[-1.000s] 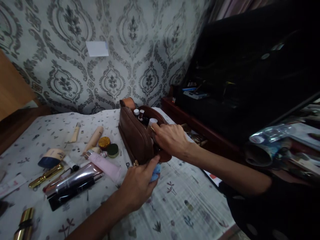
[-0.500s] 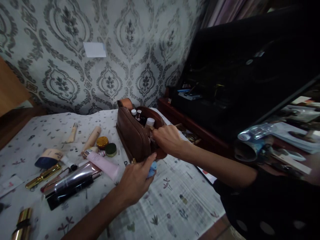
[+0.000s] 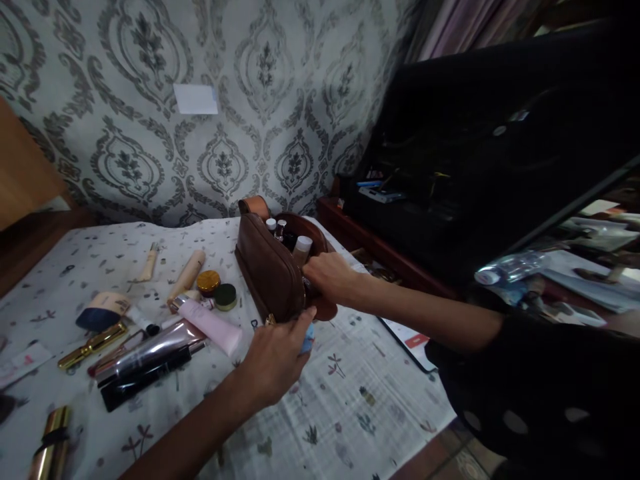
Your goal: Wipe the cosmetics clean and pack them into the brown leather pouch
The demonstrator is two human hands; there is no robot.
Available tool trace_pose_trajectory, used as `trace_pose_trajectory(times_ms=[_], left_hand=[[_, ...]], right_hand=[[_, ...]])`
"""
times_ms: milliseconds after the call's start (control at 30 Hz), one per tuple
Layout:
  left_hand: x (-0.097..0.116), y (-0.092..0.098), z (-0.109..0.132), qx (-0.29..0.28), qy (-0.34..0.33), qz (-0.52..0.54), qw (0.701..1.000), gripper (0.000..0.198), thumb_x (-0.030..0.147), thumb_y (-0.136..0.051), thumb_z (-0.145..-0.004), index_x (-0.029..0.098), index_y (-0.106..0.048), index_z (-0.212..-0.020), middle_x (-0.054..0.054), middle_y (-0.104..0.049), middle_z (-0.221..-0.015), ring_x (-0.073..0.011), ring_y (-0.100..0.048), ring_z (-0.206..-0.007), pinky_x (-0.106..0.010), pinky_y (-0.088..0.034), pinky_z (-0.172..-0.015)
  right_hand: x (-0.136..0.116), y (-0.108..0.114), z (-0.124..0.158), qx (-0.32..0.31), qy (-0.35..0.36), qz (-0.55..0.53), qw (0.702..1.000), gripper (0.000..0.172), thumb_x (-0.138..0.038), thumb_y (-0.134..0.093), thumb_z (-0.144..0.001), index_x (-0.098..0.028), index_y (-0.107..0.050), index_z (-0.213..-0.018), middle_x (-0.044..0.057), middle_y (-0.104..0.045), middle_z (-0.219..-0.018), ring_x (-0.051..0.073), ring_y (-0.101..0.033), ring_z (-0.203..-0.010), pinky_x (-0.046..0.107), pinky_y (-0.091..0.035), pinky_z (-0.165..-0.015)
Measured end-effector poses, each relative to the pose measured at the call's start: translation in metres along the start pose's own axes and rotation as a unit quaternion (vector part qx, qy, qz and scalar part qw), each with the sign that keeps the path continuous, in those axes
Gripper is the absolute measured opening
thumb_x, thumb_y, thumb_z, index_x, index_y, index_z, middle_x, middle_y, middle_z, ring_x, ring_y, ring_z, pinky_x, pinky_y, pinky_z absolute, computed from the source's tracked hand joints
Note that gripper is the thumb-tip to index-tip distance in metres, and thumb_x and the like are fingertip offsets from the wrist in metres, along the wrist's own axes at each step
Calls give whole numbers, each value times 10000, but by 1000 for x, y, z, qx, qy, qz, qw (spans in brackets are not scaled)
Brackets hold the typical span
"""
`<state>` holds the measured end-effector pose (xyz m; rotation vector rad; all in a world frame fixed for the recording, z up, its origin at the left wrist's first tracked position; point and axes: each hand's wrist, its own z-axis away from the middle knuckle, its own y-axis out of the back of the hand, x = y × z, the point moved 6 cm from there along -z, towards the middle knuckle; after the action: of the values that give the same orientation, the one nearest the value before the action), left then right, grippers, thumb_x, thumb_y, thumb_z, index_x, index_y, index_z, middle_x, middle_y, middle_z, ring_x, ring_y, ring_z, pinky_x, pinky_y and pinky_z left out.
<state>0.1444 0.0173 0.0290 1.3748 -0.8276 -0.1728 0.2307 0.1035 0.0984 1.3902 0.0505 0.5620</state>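
A brown cosmetic bag (image 3: 267, 270) stands unzipped on the cloth, with white-capped bottles (image 3: 303, 245) and small containers upright inside. My right hand (image 3: 333, 277) reaches into its near end, fingers curled and their tips hidden behind the bag's edge; what they hold cannot be seen. At the bag's near corner, my left hand (image 3: 273, 363) is closed round a small light blue item (image 3: 308, 339), mostly covered by the fingers. One finger of that hand stretches up against the bag's end. Left of the bag lie a pink tube (image 3: 210, 323), a gold-lidded jar (image 3: 208, 283) and a dark green jar (image 3: 225, 297).
More cosmetics lie on the left: a silver tube (image 3: 150, 350), a black tube (image 3: 145, 380), a gold stick (image 3: 93, 345) and a beige-and-navy container (image 3: 103, 311). A tablet-like screen (image 3: 407, 343) lies beneath my right forearm. A dark raised panel (image 3: 480, 153) and a plastic bottle (image 3: 510, 268) are at right.
The view has shifted slightly, showing more of the screen under my right arm. Both hands stay at the near end of the bag, with little visible movement.
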Motion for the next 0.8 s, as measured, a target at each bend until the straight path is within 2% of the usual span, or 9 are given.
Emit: trace_pose_trajectory(times_ms=[100, 167, 267, 333, 400, 433, 500, 633, 800], left_hand=[[2, 1, 0, -15, 6, -11, 1000, 584, 234, -469, -945, 204, -302, -1505, -129, -694, -1203, -340, -694, -1010, -492, -552, -809], [2, 2, 0, -16, 8, -17, 1000, 576, 230, -459, -953, 210, -293, -1504, -109, -702, -1189, -317, -697, -1008, -468, -556, -813], [2, 0, 1, -1, 3, -25, 1000, 550, 238, -447, -965, 203, -301, -1493, -92, -710, -1172, -282, -702, -997, -432, -561, -815], [2, -2, 2, 11, -6, -31, 999, 548, 239, -451, -963, 192, -301, -1489, -91, -713, -1160, -270, -707, -974, -418, -566, -797], [1, -5, 2, 23, -15, -36, 999, 562, 230, -466, -954, 183, -293, -1487, -93, -714, -1149, -264, -710, -955, -405, -570, -771], [0, -6, 3, 29, -20, -36, 999, 572, 226, -475, -949, 180, -287, -1487, -95, -714, -1146, -260, -711, -951, -396, -570, -763], [0, -7, 3, 40, -33, -30, 998, 592, 217, -497, -940, 170, -274, -1487, -98, -714, -1138, -248, -708, -964, -375, -565, -770], [0, -7, 3, 43, -49, -22, 998, 613, 192, -525, -926, 163, -265, -1480, -92, -726, -1095, -228, -711, -952, -355, -560, -778], [2, -6, 4, 52, -69, -15, 996, 622, 185, -532, -915, 135, -260, -1472, -101, -721, -1111, -239, -712, -948, -388, -574, -770]], right_hand=[[1, 1, 3, 1, 16, 3, 1000, 267, -35, -567, -845, -64, -650, -1098, 206, -709, -948, 329, -694, -918, 380, -509, -724], [3, 4, 8, 44, 17, 33, 998, 324, -43, -521, -868, -77, -592, -1183, 199, -680, -1037, 313, -666, -949, 372, -495, -734], [7, 11, 15, 149, 1, 85, 985, 370, -77, -493, -891, -130, -542, -1254, 216, -570, -1277, 332, -557, -1142, 413, -458, -858], [13, 11, 16, 190, -26, 74, 979, 578, -141, -607, -852, -159, -420, -1398, 239, -398, -1474, 382, -409, -1318, 481, -410, -963], [26, 4, 12, 182, -76, 17, 980, 905, -193, -730, -765, -180, -220, -1513, 254, -232, -1569, 421, -296, -1404, 531, -389, -1000], [34, -2, 9, 162, -107, -28, 981, 1020, -218, -765, -731, -183, -138, -1535, 262, -230, -1568, 428, -315, -1398, 535, -406, -990], [49, -18, 4, 99, -169, -141, 971, 1112, -273, -792, -702, -176, -65, -1537, 252, -395, -1479, 394, -478, -1294, 483, -471, -928], [63, -35, -2, 27, -209, -279, 937, 912, -309, -816, -664, -154, -292, -1395, 125, -648, -1171, 274, -648, -1040, 324, -521, -787], [56, -28, 1, 33, -193, -216, 957, 566, -293, -781, -708, -185, -420, -1131, 109, -670, -1078, 277, -657, -995, 298, -486, -711]])
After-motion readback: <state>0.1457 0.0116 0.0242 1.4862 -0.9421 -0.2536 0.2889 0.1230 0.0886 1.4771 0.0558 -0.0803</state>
